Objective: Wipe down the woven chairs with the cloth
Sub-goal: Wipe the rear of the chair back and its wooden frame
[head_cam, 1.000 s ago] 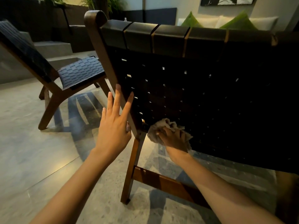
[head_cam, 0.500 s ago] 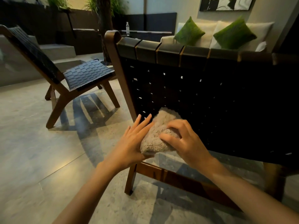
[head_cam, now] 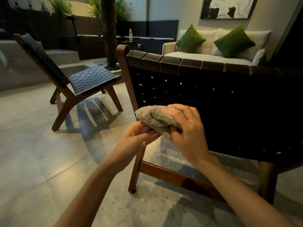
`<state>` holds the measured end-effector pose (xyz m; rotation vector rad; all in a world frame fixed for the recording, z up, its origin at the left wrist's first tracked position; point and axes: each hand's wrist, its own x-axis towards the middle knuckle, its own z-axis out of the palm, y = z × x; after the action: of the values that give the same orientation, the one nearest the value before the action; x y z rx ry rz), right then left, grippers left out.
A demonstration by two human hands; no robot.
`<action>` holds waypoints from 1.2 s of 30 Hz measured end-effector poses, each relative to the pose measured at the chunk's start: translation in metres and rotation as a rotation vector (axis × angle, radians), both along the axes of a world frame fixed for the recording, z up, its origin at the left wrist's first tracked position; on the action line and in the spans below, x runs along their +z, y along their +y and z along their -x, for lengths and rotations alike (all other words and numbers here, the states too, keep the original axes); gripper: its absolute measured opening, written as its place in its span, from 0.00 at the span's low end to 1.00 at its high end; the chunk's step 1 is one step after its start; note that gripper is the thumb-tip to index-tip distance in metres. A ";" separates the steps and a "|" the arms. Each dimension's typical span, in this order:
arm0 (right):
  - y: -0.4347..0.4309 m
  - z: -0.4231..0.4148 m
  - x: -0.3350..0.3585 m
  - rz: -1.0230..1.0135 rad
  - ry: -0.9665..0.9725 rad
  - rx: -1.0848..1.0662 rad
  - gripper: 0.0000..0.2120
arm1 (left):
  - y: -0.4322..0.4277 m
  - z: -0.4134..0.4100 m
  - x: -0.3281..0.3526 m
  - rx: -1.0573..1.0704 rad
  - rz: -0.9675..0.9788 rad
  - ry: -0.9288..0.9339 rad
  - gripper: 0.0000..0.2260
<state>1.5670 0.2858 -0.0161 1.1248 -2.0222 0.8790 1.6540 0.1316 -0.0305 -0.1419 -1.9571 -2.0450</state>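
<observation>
Cloth (head_cam: 155, 118): beige, fluffy, bunched, held before near woven chair's (head_cam: 213, 104) dark strap back, beside its left post; contact with straps unclear | right hand (head_cam: 188, 133): fingers curled over cloth | left hand (head_cam: 136, 138): fingertips pinch cloth's lower edge | second woven chair (head_cam: 88, 79): well apart, left | bottle (head_cam: 130, 34): far ledge, label too small to read
</observation>
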 end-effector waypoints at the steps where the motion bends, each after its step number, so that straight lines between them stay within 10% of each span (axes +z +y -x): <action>1: -0.002 -0.003 -0.001 -0.043 -0.038 0.046 0.21 | -0.003 -0.001 0.002 -0.021 -0.058 -0.010 0.20; 5: -0.008 -0.014 -0.010 -0.167 -0.128 0.127 0.33 | -0.011 -0.006 0.005 -0.059 -0.176 -0.041 0.23; 9: -0.007 -0.008 -0.012 -0.089 -0.168 0.092 0.28 | -0.016 -0.009 0.009 -0.017 0.099 -0.084 0.16; 23: -0.074 0.085 0.026 -0.169 0.647 -0.027 0.22 | -0.057 0.032 0.037 0.452 0.380 -0.039 0.30; 36: -0.149 0.120 -0.017 -0.153 0.268 -0.120 0.18 | -0.083 0.086 0.000 0.447 0.515 0.009 0.40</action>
<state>1.4471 0.1371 -0.0330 1.1248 -1.9335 0.4913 1.5679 0.0483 -0.0309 0.1629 -2.2220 -1.2423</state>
